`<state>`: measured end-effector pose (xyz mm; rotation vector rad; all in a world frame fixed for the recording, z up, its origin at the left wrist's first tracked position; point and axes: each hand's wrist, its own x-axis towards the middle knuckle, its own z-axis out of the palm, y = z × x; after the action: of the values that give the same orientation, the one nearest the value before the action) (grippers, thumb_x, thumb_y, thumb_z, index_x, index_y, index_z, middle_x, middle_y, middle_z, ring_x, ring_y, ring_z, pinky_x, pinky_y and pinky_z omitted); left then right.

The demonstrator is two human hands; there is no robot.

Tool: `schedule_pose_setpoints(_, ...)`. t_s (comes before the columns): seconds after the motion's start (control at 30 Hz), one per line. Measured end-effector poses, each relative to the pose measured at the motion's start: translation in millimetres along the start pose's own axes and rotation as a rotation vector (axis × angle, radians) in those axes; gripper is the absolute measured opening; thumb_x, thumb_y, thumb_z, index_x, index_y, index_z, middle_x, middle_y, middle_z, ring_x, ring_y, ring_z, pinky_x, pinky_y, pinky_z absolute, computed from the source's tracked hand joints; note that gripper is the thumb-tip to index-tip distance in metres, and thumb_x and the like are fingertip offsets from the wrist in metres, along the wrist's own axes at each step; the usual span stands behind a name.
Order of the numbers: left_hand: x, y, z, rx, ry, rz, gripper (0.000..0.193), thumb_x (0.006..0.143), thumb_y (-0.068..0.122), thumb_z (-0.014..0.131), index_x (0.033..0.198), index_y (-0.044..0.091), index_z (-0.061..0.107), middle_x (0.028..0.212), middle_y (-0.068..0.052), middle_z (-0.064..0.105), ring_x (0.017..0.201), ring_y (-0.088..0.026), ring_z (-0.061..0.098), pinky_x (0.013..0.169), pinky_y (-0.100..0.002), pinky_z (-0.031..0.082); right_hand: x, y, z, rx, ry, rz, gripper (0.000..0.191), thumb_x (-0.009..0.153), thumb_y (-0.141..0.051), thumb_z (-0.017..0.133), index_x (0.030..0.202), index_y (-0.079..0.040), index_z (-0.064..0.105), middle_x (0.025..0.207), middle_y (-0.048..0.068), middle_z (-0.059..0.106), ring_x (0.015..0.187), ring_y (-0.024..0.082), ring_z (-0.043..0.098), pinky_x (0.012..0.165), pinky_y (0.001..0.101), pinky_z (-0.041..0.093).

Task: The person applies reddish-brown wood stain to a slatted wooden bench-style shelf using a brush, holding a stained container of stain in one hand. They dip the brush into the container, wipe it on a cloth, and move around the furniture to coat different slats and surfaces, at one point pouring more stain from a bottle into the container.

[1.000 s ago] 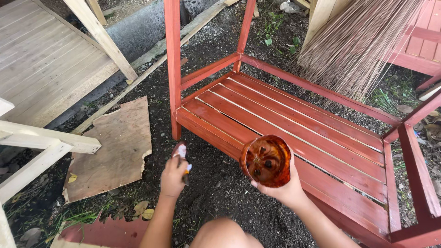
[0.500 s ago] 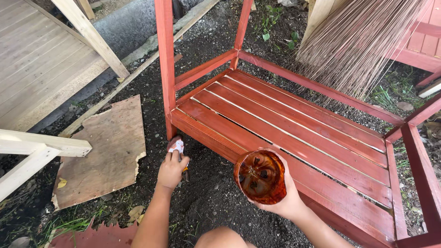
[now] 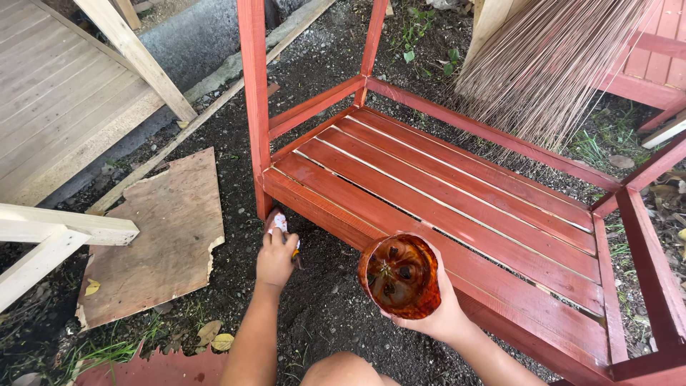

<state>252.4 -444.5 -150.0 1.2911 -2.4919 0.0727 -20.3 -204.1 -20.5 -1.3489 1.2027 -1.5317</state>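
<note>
1. My left hand (image 3: 275, 259), fingers pinched on a small white-tipped brush (image 3: 279, 223), sits at the foot of the red-stained slatted wooden frame (image 3: 457, 207).
2. My right hand (image 3: 436, 314), fingers wrapped, grips a stain-coated plastic container (image 3: 399, 276) just above the frame's front rail.
3. Torn brown board (image 3: 153, 236) lies on dirt, left.

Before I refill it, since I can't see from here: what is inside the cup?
The cup in the right hand is coated with reddish-brown stain, with dark blotches at the bottom. How much liquid remains cannot be seen.
</note>
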Motion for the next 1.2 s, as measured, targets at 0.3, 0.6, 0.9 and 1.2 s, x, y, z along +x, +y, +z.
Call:
schedule_pose_setpoints(0.3, -6.3, 7.4, 11.1, -0.054, 0.077, -0.111, 0.049, 0.063, 0.006, 0.079, 0.109, 0.014, 0.063, 0.114, -0.018, 0.054, 0.103, -0.043, 0.06, 0.079, -0.049, 0.059, -12.3, 0.3, 9.4, -0.055, 0.068, 0.088, 0.117, 0.06, -0.004, 0.096, 0.153, -0.007, 0.026, 0.141, 0.012, 0.052, 0.132, 0.024, 0.055, 0.111, 0.0424, 0.05)
schedule_pose_setpoints(0.6, -25.5, 5.6, 21.9, -0.104, 0.187, -0.18, 0.043, 0.071, 0.001, 0.076, 0.11, 0.014, 0.064, 0.115, -0.017, 0.054, 0.104, -0.041, 0.06, 0.082, -0.048, 0.058, -17.2, 8.7, 4.0, -0.044, 0.081, 0.091, 0.115, 0.06, -0.008, 0.096, 0.153, -0.006, 0.027, 0.142, 0.013, 0.052, 0.133, 0.025, 0.054, 0.113, 0.0436, 0.047)
schedule_pose_setpoints(0.9, -15.8, 22.8, 7.4, -0.159, 0.221, -0.156, 0.04, 0.07, 0.006, 0.076, 0.108, 0.011, 0.064, 0.117, -0.017, 0.055, 0.104, -0.043, 0.06, 0.083, -0.051, 0.056, -21.1, 3.7, -4.9, 0.04, 0.036, 0.149, 0.113, 0.061, -0.015, 0.095, 0.152, -0.006, 0.028, 0.143, 0.013, 0.05, 0.135, 0.026, 0.053, 0.113, 0.0444, 0.049)
schedule_pose_setpoints(1.2, 1.1, 3.8, -19.0, -0.174, 0.331, -0.026, 0.032, 0.078, 0.009, 0.074, 0.108, 0.009, 0.064, 0.11, -0.018, 0.056, 0.104, -0.042, 0.059, 0.084, -0.051, 0.055, -15.4, 16.2, -5.3, 0.009, 0.04, 0.073, 0.115, 0.062, -0.017, 0.096, 0.154, -0.005, 0.028, 0.145, 0.014, 0.049, 0.137, 0.027, 0.053, 0.115, 0.0449, 0.047)
